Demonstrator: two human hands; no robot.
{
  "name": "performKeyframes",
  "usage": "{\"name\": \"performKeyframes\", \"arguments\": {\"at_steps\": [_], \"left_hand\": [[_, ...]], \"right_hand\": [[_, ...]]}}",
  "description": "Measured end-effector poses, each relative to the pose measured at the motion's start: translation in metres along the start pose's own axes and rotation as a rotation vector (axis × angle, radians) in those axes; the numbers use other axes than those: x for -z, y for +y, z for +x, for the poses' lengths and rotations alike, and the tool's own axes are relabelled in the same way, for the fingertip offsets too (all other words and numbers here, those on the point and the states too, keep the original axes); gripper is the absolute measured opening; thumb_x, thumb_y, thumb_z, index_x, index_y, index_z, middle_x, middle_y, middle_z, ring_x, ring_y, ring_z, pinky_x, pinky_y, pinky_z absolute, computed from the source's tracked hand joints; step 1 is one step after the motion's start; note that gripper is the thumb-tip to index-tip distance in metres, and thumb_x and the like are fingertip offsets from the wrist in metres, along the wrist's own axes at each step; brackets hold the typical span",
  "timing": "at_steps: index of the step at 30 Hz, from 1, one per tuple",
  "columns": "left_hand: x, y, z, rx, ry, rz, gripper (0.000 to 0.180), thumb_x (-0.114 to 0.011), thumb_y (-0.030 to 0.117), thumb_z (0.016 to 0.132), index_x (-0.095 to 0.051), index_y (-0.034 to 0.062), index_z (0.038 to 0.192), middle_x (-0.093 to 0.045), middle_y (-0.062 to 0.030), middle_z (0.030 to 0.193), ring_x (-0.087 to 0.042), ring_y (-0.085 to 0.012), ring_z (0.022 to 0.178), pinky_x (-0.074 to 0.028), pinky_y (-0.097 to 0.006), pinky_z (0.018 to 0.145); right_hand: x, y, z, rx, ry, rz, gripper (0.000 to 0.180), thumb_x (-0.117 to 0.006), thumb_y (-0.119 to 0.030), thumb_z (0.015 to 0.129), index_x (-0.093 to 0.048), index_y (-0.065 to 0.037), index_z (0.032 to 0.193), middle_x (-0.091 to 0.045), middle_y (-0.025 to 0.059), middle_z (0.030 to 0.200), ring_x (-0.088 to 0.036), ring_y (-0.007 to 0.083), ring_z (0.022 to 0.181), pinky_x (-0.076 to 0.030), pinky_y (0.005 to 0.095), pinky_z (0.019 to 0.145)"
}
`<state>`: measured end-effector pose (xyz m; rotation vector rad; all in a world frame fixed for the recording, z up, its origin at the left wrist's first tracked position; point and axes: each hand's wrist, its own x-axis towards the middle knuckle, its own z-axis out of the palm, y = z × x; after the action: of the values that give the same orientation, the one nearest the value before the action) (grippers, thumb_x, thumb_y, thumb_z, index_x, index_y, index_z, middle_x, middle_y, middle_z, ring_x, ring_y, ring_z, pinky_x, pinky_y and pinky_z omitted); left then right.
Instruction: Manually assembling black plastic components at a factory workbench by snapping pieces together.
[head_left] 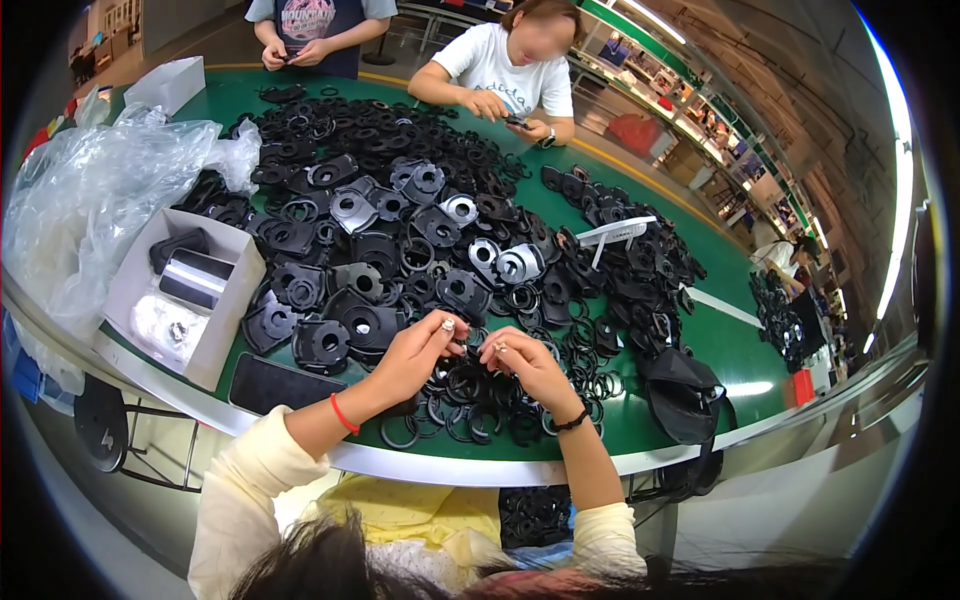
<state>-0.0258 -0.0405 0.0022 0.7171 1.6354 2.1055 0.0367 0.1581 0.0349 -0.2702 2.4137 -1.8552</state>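
Above a heap of black rings (pixel 483 412) near the table's front edge, both hands are raised close together. The fingers of my left hand (pixel 418 352) are bent into a pinch, with a small dark piece at the tips that blends into the parts behind it. A few centimetres to the right, my right hand (pixel 530 368) is pinched too, its tips near the same dark spot; what they hold is hidden. Just beyond lie black round-holed plastic housings (pixel 368 318), some with a silver face (pixel 520 264).
On the green table (pixel 745 405), a white box (pixel 228 330) stands left beside clear plastic bags (pixel 85 215). A dark phone (pixel 275 385) lies by my left forearm; a black bag (pixel 682 395) sits right. Two co-workers handle parts across the table. A white strip (pixel 617 232) rests on the heap.
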Motion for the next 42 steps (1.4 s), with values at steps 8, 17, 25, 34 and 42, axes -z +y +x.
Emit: {"name": "performKeyframes", "arguments": {"at_steps": [8, 17, 25, 34, 42], "left_hand": [[0.003, -0.014, 0.001, 0.084, 0.028, 0.093, 0.029, -0.045, 0.017, 0.096, -0.038, 0.0006, 0.118, -0.059, -0.0129, 0.095, -0.065, -0.0165, 0.082, -0.051, -0.026, 0.071], [0.001, -0.006, 0.001, 0.187, 0.114, -0.088, 0.062, -0.044, 0.015, 0.096, -0.005, 0.0045, 0.143, -0.055, -0.0171, 0.105, -0.065, -0.0205, 0.084, -0.053, -0.027, 0.072], [0.004, -0.023, 0.004, 0.263, 0.040, -0.135, 0.049, -0.043, 0.019, 0.096, -0.023, 0.0005, 0.138, -0.044, -0.0161, 0.121, -0.064, -0.0203, 0.088, -0.052, -0.027, 0.076], [0.002, -0.016, 0.003, 0.219, 0.044, -0.236, 0.040, -0.045, 0.017, 0.096, -0.033, 0.0036, 0.131, -0.039, -0.0133, 0.126, -0.063, -0.0197, 0.093, -0.051, -0.026, 0.078], [0.002, -0.007, 0.006, 0.254, 0.051, -0.220, 0.044, -0.043, 0.019, 0.097, -0.030, 0.0075, 0.137, -0.032, -0.0134, 0.136, -0.060, -0.0228, 0.103, -0.049, -0.030, 0.084]], "right_hand": [[-0.008, 0.004, 0.004, 0.082, 0.307, -0.566, 0.013, -0.054, -0.005, 0.085, -0.061, -0.002, 0.096, -0.055, 0.0109, 0.093, -0.056, 0.0185, 0.072, -0.046, 0.0270, 0.066], [0.006, 0.037, 0.013, 0.053, 0.365, -1.007, 0.035, -0.061, -0.017, 0.083, -0.055, -0.008, 0.116, -0.047, 0.0148, 0.098, -0.051, 0.0303, 0.090, -0.044, 0.0368, 0.078], [0.006, 0.043, 0.013, 0.066, 0.374, -0.954, 0.027, -0.066, -0.022, 0.079, -0.052, -0.004, 0.093, -0.045, 0.0158, 0.095, -0.050, 0.0335, 0.088, -0.043, 0.0401, 0.075], [0.003, 0.035, 0.015, 0.138, 0.365, -0.734, 0.024, -0.064, -0.015, 0.081, -0.048, 0.001, 0.089, -0.046, 0.0169, 0.097, -0.051, 0.0327, 0.084, -0.044, 0.0367, 0.073], [0.001, 0.035, 0.015, 0.145, 0.443, -0.393, 0.011, -0.054, -0.005, 0.089, -0.050, 0.001, 0.097, -0.059, 0.0055, 0.081, -0.057, 0.0119, 0.065, -0.045, 0.0230, 0.064]]}}
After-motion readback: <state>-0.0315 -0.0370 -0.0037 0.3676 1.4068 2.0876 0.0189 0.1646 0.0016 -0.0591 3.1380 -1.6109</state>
